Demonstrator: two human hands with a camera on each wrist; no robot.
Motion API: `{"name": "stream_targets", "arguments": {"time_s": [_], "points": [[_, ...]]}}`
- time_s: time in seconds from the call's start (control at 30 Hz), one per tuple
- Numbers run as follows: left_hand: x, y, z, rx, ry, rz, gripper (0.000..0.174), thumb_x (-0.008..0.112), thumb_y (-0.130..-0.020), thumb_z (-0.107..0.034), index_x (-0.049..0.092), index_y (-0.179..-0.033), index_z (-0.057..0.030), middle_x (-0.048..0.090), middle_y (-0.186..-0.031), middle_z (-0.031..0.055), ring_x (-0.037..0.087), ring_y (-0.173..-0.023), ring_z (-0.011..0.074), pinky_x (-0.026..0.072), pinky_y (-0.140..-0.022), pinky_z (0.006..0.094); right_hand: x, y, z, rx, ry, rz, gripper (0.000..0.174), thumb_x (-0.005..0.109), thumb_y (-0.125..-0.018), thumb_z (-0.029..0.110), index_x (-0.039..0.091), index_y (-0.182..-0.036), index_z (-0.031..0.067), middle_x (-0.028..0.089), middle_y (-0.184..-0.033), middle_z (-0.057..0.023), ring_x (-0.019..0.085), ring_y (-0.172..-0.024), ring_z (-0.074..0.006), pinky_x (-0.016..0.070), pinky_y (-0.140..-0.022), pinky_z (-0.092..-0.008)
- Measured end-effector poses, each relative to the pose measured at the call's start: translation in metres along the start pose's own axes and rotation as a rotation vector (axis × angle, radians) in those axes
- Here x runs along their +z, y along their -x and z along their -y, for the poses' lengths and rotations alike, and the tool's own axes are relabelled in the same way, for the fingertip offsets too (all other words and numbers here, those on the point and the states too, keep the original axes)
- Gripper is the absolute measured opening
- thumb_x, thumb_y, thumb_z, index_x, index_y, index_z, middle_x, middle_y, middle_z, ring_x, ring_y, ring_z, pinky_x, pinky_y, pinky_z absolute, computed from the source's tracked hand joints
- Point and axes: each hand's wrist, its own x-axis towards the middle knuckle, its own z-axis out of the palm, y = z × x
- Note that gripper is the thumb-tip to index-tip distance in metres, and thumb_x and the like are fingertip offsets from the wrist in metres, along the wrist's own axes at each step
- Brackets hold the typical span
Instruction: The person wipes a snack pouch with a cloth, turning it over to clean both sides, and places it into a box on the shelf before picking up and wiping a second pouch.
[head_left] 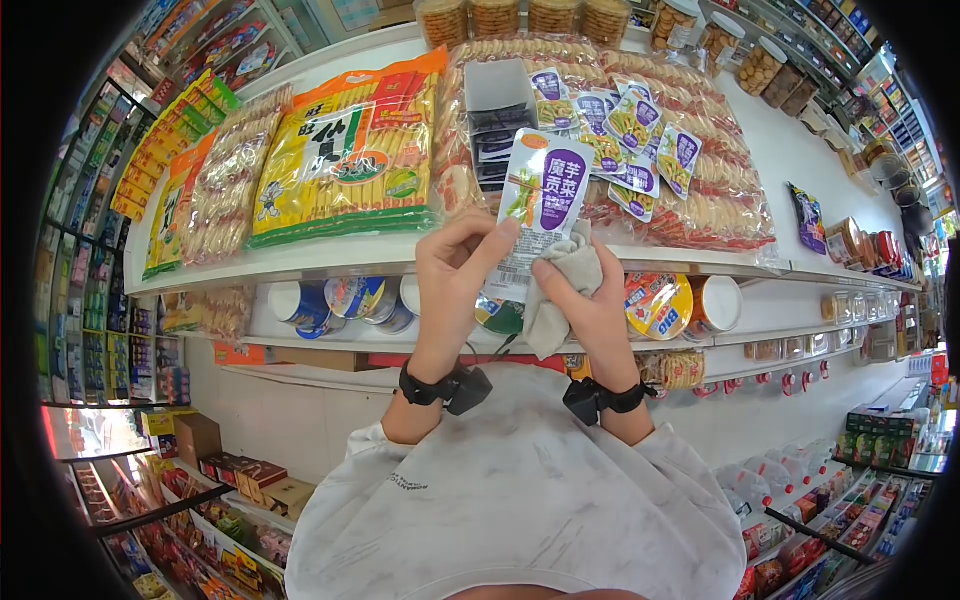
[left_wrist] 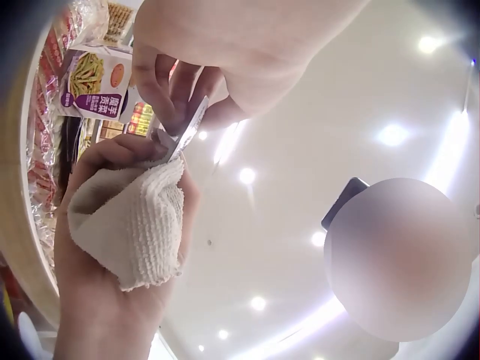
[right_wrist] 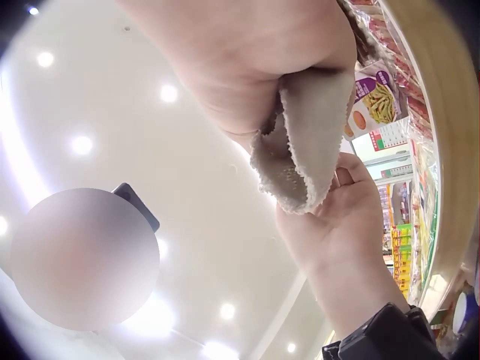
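Note:
Upright in front of the body, a white and purple snack packet (head_left: 545,190) is pinched at its left edge by the left hand (head_left: 460,270), thumb on the front. At the packet's lower right, the right hand (head_left: 590,300) grips a pale grey cloth (head_left: 567,290), which lies against the packet. In the left wrist view the packet (left_wrist: 187,129) shows edge-on between the left hand (left_wrist: 217,60) and the right hand (left_wrist: 120,307), with the cloth (left_wrist: 139,225) bunched in the right palm. The cloth (right_wrist: 307,142) hangs from the right hand (right_wrist: 255,52) in the right wrist view.
An open box (head_left: 500,90) with dark packets stands behind the held packet. Loose similar packets (head_left: 635,120) lie on bagged crackers (head_left: 720,190) to its right. A large yellow snack bag (head_left: 345,150) is at left; instant noodle tubs (head_left: 660,305) sit on the shelf below.

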Motion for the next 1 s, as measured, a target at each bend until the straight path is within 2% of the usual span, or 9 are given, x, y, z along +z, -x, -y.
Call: {"name": "stream_targets", "arguments": {"time_s": [0.17, 0.27, 0.37, 0.47, 0.57, 0.67, 0.77, 0.87, 1.0], "points": [[0.004, -0.001, -0.006, -0.148, -0.035, -0.044, 0.014, 0.07, -0.092, -0.009, 0.069, -0.088, 0.0054, 0.063, -0.085, 0.0005, 0.054, -0.078, 0.0046, 0.0403, -0.072, 0.0208, -0.01, -0.011, -0.006, -0.036, 0.033, -0.079, 0.034, 0.075, -0.085, 0.011, 0.059, -0.114, 0.0007, 0.066, -0.098, -0.0024, 0.062, -0.086, -0.0083, 0.0514, -0.076, -0.025], [0.009, -0.001, -0.004, 0.0, -0.081, -0.118, 0.014, 0.07, -0.092, -0.009, 0.071, -0.092, 0.0053, 0.064, -0.085, -0.0004, 0.054, -0.079, 0.0042, 0.0413, -0.072, 0.0206, -0.007, -0.008, -0.003, -0.02, 0.054, 0.009, 0.034, 0.075, -0.085, 0.011, 0.059, -0.114, 0.0006, 0.066, -0.097, -0.0026, 0.062, -0.086, -0.0081, 0.0512, -0.075, -0.0252], [0.002, -0.004, 0.0, 0.031, -0.08, -0.09, 0.016, 0.072, -0.091, -0.01, 0.072, -0.097, 0.0051, 0.064, -0.086, 0.0006, 0.055, -0.076, 0.0043, 0.0435, -0.067, 0.0206, -0.006, -0.008, -0.01, -0.024, 0.104, 0.061, 0.033, 0.074, -0.085, 0.011, 0.059, -0.113, -0.0001, 0.066, -0.096, -0.0026, 0.061, -0.086, -0.0083, 0.0511, -0.075, -0.0253], [0.0, -0.001, 0.004, -0.026, -0.084, -0.13, 0.017, 0.073, -0.09, -0.01, 0.071, -0.099, 0.0051, 0.065, -0.084, 0.0017, 0.057, -0.076, 0.0052, 0.0458, -0.068, 0.0219, -0.002, -0.005, -0.003, -0.012, 0.09, 0.0, 0.031, 0.073, -0.086, 0.01, 0.059, -0.112, -0.0009, 0.066, -0.096, -0.0027, 0.061, -0.085, -0.0084, 0.0507, -0.074, -0.0255], [0.006, 0.002, 0.001, 0.033, -0.201, -0.175, 0.031, 0.074, -0.088, -0.005, 0.065, -0.116, 0.0043, 0.066, -0.092, 0.0056, 0.061, -0.08, 0.0082, 0.0491, -0.073, 0.0239, -0.005, -0.006, -0.003, -0.078, 0.163, 0.008, 0.029, 0.072, -0.086, 0.009, 0.059, -0.11, -0.0007, 0.066, -0.094, -0.0043, 0.06, -0.084, -0.0077, 0.0503, -0.073, -0.0261], [0.015, -0.002, -0.004, 0.25, -0.218, -0.199, 0.059, 0.076, -0.083, -0.001, 0.05, -0.135, 0.0022, 0.064, -0.106, 0.0099, 0.062, -0.09, 0.013, 0.0508, -0.08, 0.027, -0.006, -0.01, -0.002, -0.224, 0.353, 0.009, 0.028, 0.071, -0.084, 0.007, 0.059, -0.108, -0.0004, 0.067, -0.092, -0.0083, 0.062, -0.081, -0.0116, 0.0499, -0.072, -0.0277], [0.02, 0.004, -0.005, 0.272, -0.297, -0.132, 0.079, 0.08, -0.077, -0.002, 0.039, -0.145, 0.001, 0.056, -0.12, 0.0115, 0.059, -0.102, 0.0169, 0.0494, -0.089, 0.0316, -0.007, -0.01, -0.005, -0.372, 0.534, 0.019, 0.033, 0.073, -0.077, 0.003, 0.059, -0.106, -0.0003, 0.064, -0.089, -0.0134, 0.064, -0.077, -0.0234, 0.05, -0.07, -0.033], [0.022, 0.008, 0.002, 0.433, -0.38, -0.181, 0.085, 0.084, -0.074, -0.006, 0.039, -0.145, 0.0009, 0.051, -0.121, 0.0104, 0.055, -0.109, 0.0182, 0.0466, -0.094, 0.0337, -0.003, -0.008, 0.0, -0.616, 0.735, 0.081, 0.041, 0.075, -0.069, 0.001, 0.059, -0.106, -0.0003, 0.06, -0.089, -0.0161, 0.061, -0.078, -0.0359, 0.0493, -0.067, -0.0393], [0.022, 0.009, -0.003, 0.41, -0.368, -0.226, 0.085, 0.084, -0.073, -0.006, 0.04, -0.145, 0.0001, 0.046, -0.12, 0.0084, 0.053, -0.11, 0.0174, 0.0453, -0.095, 0.0336, 0.006, 0.0, 0.005, -0.639, 0.696, 0.189, 0.047, 0.077, -0.065, 0.001, 0.058, -0.108, -0.0002, 0.058, -0.089, -0.0167, 0.058, -0.08, -0.0392, 0.0482, -0.068, -0.0433]]}}
